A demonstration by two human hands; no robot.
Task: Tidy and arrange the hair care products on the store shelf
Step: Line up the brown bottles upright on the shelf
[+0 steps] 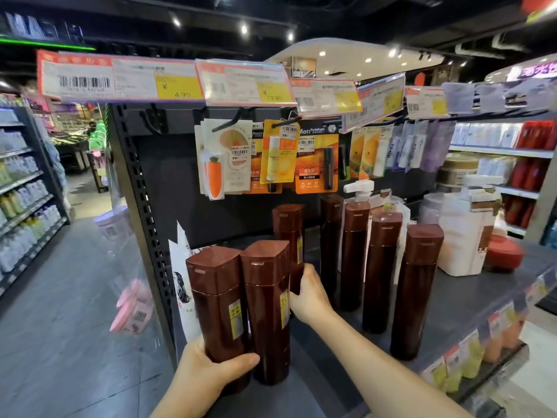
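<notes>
Right now I am partway through lining up the tall brown bottles on the dark shelf [470,300], taking the white pump bottle [360,191] at the back as my landmark. My left hand [211,369] has its fingers [241,362] wrapped round the base of the nearest brown bottle [218,309], which stands at the shelf's front edge, well forward and left of the pump bottle. A second brown bottle [268,309] stands touching it on the pump-bottle side. My right hand [310,294] reaches behind that pair and grips the lower body of a third bottle [289,236], which sits further back, nearer the pump bottle. Four more brown bottles [417,285] stand in a loose diagonal running from just beside the pump bottle out toward the front. I judge the next move calls for sliding the third bottle into line with the front pair, keeping it upright and not knocking its neighbours.
</notes>
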